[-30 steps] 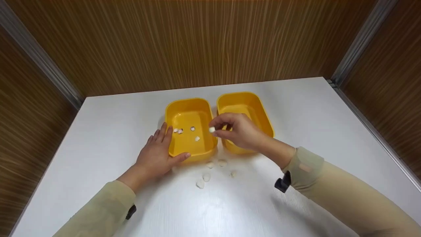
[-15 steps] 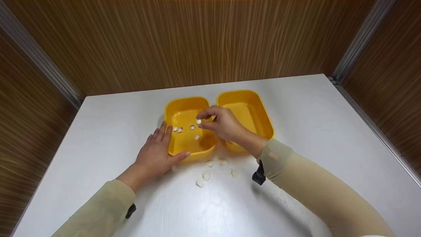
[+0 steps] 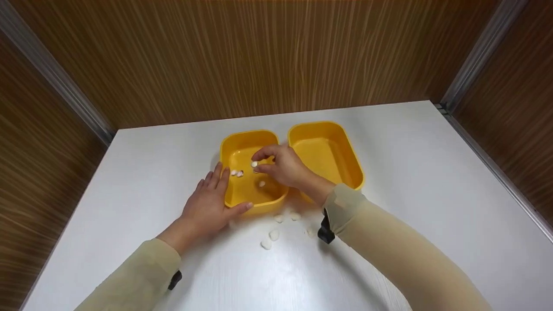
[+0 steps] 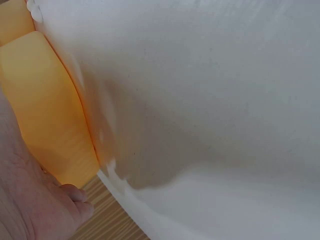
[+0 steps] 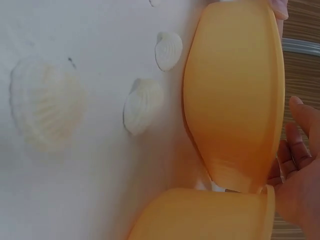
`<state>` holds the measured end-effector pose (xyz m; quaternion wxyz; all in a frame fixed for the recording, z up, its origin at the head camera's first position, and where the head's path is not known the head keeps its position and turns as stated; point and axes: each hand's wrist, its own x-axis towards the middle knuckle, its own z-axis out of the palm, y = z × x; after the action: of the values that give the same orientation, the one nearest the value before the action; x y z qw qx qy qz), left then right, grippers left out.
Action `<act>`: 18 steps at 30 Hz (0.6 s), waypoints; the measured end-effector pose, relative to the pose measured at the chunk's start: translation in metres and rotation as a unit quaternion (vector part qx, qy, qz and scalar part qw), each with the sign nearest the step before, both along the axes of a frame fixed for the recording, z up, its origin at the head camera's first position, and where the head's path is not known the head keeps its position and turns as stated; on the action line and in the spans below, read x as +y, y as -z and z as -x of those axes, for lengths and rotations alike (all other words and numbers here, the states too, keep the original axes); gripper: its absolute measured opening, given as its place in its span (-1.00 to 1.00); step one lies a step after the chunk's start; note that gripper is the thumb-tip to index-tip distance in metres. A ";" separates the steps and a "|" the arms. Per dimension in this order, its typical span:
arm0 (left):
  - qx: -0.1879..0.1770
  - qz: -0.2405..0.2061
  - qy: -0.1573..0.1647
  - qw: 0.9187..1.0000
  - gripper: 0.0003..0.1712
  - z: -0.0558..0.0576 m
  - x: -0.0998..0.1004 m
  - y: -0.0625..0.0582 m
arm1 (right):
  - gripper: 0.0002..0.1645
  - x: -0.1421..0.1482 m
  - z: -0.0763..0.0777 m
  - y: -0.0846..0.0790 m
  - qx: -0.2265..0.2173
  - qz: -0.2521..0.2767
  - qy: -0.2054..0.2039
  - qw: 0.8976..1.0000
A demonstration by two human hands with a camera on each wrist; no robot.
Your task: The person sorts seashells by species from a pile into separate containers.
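Note:
My right hand (image 3: pixel 285 166) is over the left yellow box (image 3: pixel 242 194) in the head view. Its thumb and fingertips pinch a small, rounded white shell (image 3: pixel 254 164). Inside the box lie several small pale shells (image 3: pixel 239 173), one partly hidden by the right hand. My left hand (image 3: pixel 207 207) rests against the box's left side with straight fingers, its thumb along the near rim. Several white shells (image 3: pixel 274 235) lie on the table in front of the boxes. The right wrist view shows ribbed scallop-like shells (image 5: pixel 47 102) up close.
A second yellow box (image 3: pixel 328 151) stands just right of the first, its near part behind the right forearm. The white table (image 3: pixel 410 172) is bounded by a wood-patterned panel (image 3: pixel 276 56) at the back and others at the sides.
The right hand has moved left, from between the boxes to over the left box, still pinching the white shell. My left hand keeps its place on the box.

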<state>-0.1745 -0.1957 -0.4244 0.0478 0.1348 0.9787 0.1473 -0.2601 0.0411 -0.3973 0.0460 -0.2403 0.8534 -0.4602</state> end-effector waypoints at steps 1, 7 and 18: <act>0.001 0.000 0.002 1.000 0.43 0.000 0.000 0.000 | -0.75 -0.001 0.000 0.001 -0.002 -0.002 -0.002 1.000; 0.007 0.004 0.005 1.000 0.43 0.001 0.000 -0.001 | -0.73 -0.005 0.003 0.003 -0.012 -0.015 -0.006 1.000; 0.007 0.001 0.004 1.000 0.43 0.007 -0.002 0.002 | -0.71 -0.013 0.009 0.007 -0.013 -0.034 -0.005 0.999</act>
<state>-0.1819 -0.1975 -0.4262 0.0416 0.1393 0.9786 0.1456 -0.2691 0.0279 -0.4044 0.0674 -0.2369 0.8665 -0.4342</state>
